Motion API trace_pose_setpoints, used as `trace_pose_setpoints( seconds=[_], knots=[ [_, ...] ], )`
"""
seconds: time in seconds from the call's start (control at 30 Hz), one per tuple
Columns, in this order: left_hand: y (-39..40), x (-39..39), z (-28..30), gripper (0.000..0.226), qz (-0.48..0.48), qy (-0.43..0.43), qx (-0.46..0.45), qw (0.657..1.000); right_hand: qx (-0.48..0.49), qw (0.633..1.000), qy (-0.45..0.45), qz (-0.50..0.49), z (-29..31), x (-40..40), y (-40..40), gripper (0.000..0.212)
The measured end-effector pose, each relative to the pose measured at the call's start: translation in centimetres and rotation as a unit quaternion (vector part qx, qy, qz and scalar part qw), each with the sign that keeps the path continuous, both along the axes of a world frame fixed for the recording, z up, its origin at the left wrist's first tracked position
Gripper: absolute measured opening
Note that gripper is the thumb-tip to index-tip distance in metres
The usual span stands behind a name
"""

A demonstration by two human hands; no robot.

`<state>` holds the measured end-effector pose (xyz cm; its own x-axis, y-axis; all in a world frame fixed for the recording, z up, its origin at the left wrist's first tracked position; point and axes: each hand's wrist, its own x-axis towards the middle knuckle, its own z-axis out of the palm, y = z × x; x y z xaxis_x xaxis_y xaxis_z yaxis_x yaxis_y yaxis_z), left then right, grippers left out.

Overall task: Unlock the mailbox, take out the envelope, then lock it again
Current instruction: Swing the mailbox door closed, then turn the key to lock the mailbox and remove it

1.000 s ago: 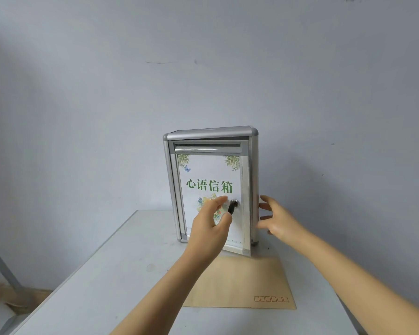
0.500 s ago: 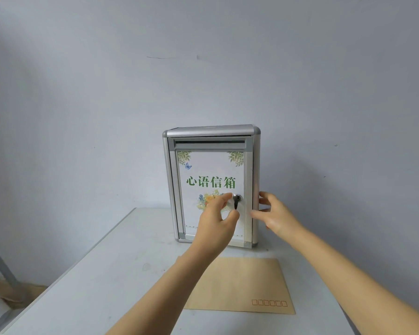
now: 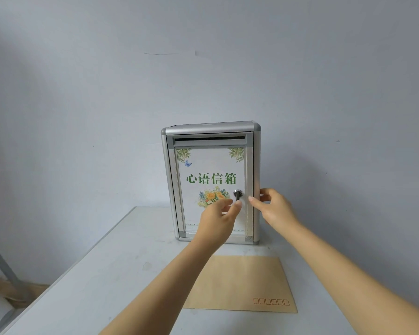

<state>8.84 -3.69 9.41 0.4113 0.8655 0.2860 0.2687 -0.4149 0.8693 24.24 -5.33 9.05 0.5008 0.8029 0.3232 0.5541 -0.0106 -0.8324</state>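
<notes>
With my left hand loose-fingered below the key and right hand flat against the mailbox, a careless twist risks tipping it onto the envelope.

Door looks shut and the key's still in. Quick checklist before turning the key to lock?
1. Envelope out of the mailbox, flat on the table: ok.
2. Door flush with the frame: ok, no gap seen.
3. Key seated in the lock: ok.
4. Left hand gripping the key: not ok, fingertips just below it.
5. Right hand steadying the mailbox's right edge: ok.
6. Lock already turned: cannot tell.
</notes>
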Motion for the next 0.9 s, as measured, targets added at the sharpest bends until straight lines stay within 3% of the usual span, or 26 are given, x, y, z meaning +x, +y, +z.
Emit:
trace_pose_setpoints(
  seconds=[0.17, 0.47, 0.9],
  knots=[
    [0.3, 0.6, 0.4, 0.027, -0.024, -0.014, -0.061, 0.998, 0.002, 0.998, -0.067, -0.018, 0.1, -0.4, -0.2, 0.049],
    [1.1, 1.5, 0.9, 0.048, -0.016, 0.001, -0.074, 0.997, -0.008, 0.993, -0.113, -0.043, -0.1, -0.7, 0.2, 0.048],
    [0.9, 2.7, 1.1, 0.050, 0.023, -0.033, -0.093, 0.995, -0.041, 0.972, -0.213, -0.094, -0.5, -1.4, 0.5, 0.042]
  ],
)
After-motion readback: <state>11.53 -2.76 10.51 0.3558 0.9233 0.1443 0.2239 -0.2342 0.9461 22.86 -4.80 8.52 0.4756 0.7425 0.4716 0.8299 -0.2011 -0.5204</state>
